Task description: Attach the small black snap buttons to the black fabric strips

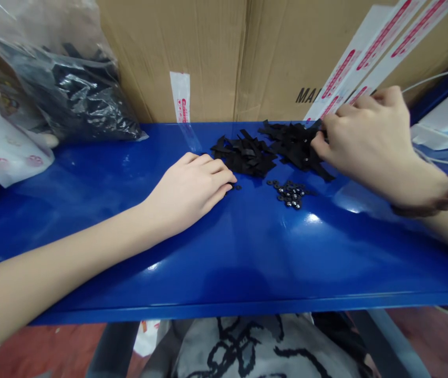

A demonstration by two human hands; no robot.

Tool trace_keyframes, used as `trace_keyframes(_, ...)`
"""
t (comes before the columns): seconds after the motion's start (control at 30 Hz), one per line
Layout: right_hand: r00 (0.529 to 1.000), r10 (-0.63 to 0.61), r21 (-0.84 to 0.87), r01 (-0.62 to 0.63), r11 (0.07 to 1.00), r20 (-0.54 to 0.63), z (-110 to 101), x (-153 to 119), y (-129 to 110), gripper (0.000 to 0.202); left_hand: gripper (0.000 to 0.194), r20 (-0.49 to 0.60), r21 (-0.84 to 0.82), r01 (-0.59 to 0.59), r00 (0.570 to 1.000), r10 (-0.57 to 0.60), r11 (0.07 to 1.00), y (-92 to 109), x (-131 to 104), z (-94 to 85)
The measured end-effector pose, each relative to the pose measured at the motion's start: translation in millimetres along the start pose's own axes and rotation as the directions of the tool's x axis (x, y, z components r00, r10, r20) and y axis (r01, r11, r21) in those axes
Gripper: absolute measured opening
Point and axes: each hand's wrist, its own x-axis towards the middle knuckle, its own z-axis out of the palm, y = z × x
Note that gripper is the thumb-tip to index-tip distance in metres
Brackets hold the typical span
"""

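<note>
My left hand (196, 191) rests palm down on the blue table, its fingers lying over a few small black ring-like pieces (238, 187). Most of those pieces are hidden beneath it. At the far right pile of black fabric strips (294, 144), my right hand (365, 136) is closed in a pinch on a black strip (322, 131). A second pile of black strips (247, 155) lies between the hands. In front of the piles sits a cluster of small black round pieces with shiny metal centres (292, 193).
A large cardboard box (208, 52) with printed tape stands along the back of the blue table (227, 252). At the left is a clear plastic bag of black material (85, 94), beside a white printed bag (11, 136). A white device (444, 123) with cables stands at the right.
</note>
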Motion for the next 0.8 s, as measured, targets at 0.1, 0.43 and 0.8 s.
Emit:
trace_keyframes(0.1, 0.999, -0.034, -0.026, 0.034, 0.999, -0.019, -7.5, -1.9, -7.9, 0.038, 0.025, -0.003, 0.003, 0.001, 1.000, -0.001, 1.000, -0.1, 0.3, 1.0)
trace_keyframes(0.43, 0.920, -0.309, 0.429, 0.387, 0.816, -0.242, -34.9, -6.5, -46.5, 0.031, 0.023, -0.023, -0.033, 0.029, 0.999, -0.029, 0.999, 0.8, 2.5, 1.6)
trace_keyframes(0.8, 0.933, -0.349, 0.798, 0.276, 0.536, -0.089, -19.8, -8.0, -52.1, 0.045, 0.024, -0.024, -0.064, 0.038, 0.999, -0.040, 0.997, 1.8, 2.4, 2.2)
